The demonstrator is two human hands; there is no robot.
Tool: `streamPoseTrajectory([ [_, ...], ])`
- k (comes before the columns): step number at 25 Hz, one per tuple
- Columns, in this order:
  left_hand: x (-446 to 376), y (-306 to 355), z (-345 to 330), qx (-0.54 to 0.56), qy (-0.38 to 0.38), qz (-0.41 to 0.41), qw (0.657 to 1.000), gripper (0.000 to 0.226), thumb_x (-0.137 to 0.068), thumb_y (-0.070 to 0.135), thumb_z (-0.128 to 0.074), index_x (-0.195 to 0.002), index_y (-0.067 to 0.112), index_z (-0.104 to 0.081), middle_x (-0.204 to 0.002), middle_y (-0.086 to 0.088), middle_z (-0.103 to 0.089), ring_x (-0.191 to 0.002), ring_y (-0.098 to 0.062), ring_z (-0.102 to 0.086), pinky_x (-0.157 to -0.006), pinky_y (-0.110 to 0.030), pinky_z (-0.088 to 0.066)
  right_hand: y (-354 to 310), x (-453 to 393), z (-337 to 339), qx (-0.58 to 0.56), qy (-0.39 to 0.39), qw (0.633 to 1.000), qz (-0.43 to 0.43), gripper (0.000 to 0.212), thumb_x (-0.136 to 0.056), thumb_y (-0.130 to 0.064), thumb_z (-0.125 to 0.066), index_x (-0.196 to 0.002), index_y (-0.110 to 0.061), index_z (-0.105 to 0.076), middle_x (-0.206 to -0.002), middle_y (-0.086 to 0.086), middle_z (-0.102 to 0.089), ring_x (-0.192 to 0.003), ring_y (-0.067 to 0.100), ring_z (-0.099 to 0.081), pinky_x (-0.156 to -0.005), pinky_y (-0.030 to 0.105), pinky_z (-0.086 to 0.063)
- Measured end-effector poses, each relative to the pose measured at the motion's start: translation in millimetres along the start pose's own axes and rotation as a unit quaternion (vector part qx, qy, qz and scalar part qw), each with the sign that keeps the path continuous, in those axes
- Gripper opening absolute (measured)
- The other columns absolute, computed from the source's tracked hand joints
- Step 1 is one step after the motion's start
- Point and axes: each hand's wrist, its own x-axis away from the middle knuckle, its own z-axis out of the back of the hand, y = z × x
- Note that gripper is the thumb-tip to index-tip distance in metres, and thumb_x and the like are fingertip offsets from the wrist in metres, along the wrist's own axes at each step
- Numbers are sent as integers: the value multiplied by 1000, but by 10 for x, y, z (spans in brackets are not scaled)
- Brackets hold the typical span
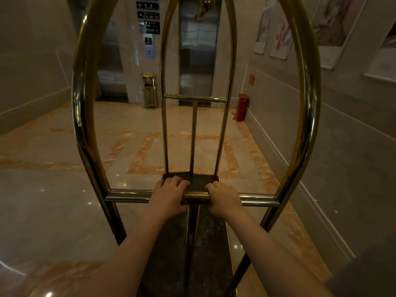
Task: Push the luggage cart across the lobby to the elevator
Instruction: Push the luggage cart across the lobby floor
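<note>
A brass luggage cart (82,116) with arched tube frames fills the view, and its dark carpeted deck (205,243) carries nothing. My left hand (169,198) and my right hand (224,199) both wrap the horizontal handle bar (128,195) near its middle, close together. Straight ahead, behind the far arch, stands an elevator (198,50) with its steel doors closed. A second elevator door (111,61) is to the left. The call panel (149,47) sits on the marble pillar between them.
A brass ash bin (149,91) stands against the pillar. A red cylinder (242,107) stands in the right corner by the wall. Walls run along both sides, the right one close to the cart. Glossy marble floor (53,189) stretches ahead and to the left.
</note>
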Motion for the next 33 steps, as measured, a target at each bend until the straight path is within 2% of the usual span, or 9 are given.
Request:
streamPoseTrajectory([
  [2, -23, 19, -54, -8, -20, 7, 1000, 64, -78, 41, -68, -134, 30, -39, -132, 1, -45, -123, -21, -40, -107, -46, -27, 5, 0, 6, 18, 12, 1000, 11, 34, -85, -20, -69, -116, -21, -56, -110, 1, -62, -100, 25, -60, -77, 37, -47],
  [4, -33, 39, -97, -18, -14, 15, 1000, 47, -80, 41, -67, -122, 34, -46, -119, 5, -53, -113, -19, -49, -100, -44, -35, 16, 2, 36, 36, 16, 999, 23, 22, -86, -20, -67, -106, -21, -59, -97, 1, -66, -88, 25, -63, -67, 35, -44],
  [7, -69, 59, -81, -6, 0, 33, 999, 16, -84, 39, -64, -95, 36, -53, -87, 11, -58, -88, -15, -59, -82, -36, -44, 60, -21, 72, 63, 15, 996, 57, 16, -88, -22, -65, -103, -19, -59, -87, 2, -67, -78, 24, -64, -66, 36, -48],
  [9, -103, 76, -74, -6, 3, 35, 999, 12, -85, 41, -63, -89, 34, -54, -81, 11, -58, -79, -13, -58, -77, -34, -46, 89, -46, 82, 66, 17, 995, 76, 15, -88, -23, -64, -102, -19, -59, -84, 2, -66, -75, 24, -64, -66, 36, -50],
  [13, -169, 78, -75, -19, 17, 42, 999, 12, -83, 40, -64, -85, 34, -53, -76, 11, -56, -73, -11, -55, -71, -32, -44, 127, -128, 58, 71, 27, 993, 89, 13, -89, -23, -63, -100, -19, -59, -80, 1, -64, -71, 22, -62, -66, 37, -53],
  [16, -268, 68, -85, -39, 23, 44, 998, 13, -83, 39, -64, -85, 34, -52, -78, 10, -57, -76, -14, -57, -67, -32, -38, 162, -221, 49, 83, 38, 992, 91, 12, -88, -23, -63, -99, -19, -59, -78, 1, -64, -70, 23, -63, -65, 39, -54],
  [23, -647, -40, -146, -61, 20, 55, 996, 15, -81, 41, -66, -87, 35, -53, -77, 9, -59, -75, -15, -58, -68, -34, -43, 276, -580, 58, 100, 28, 991, 78, 18, -88, -29, -63, -102, -19, -58, -80, 1, -63, -74, 24, -62, -62, 36, -49],
  [28, -1047, -187, -189, -48, 20, 38, 998, 14, -82, 38, -65, -88, 33, -53, -79, 9, -58, -76, -16, -58, -68, -34, -44, 405, -989, 27, 99, 21, 992, 70, 18, -87, -28, -62, -102, -19, -58, -72, -3, -52, -68, 21, -58, -61, 35, -49],
  [33, -1581, -544, -270, -45, -5, -1, 999, 22, -83, 26, -67, -99, 30, -52, -88, 7, -57, -85, -18, -58, -64, -32, -38, 568, -1498, -30, 90, 27, 994, 54, 18, -86, -28, -63, -101, -18, -58, -84, 1, -64, -77, 24, -62, -68, 38, -54],
])
